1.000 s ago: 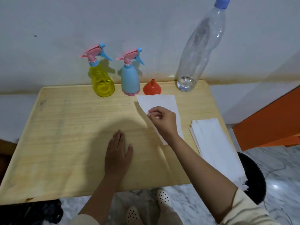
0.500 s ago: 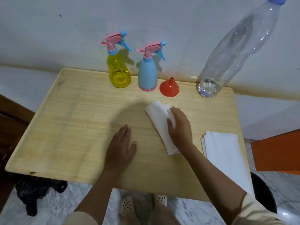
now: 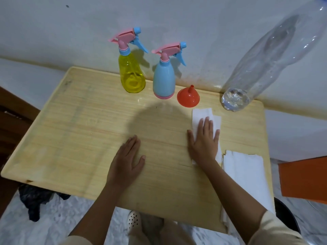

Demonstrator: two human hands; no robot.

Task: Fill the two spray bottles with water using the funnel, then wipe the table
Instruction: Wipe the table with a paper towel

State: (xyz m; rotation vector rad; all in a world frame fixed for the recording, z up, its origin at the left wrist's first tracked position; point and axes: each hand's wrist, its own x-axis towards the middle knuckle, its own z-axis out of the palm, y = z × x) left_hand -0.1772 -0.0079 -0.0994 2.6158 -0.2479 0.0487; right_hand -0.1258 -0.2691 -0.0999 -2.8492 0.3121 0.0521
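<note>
Folded paper towel lies flat on the wooden counter, just in front of the orange funnel, pinned under the person's right hand, whose fingers are straight and spread, pressing rather than gripping. The left hand rests flat and empty on the wood nearby. Thin, soft and light, the sheet would likely bunch or tear if dragged by an edge; a broad palm press over its middle looks the safest hold.

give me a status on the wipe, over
Hands open: left hand flat on the table, right hand pressing the paper towel. Orange funnel close ahead of the towel.
</note>
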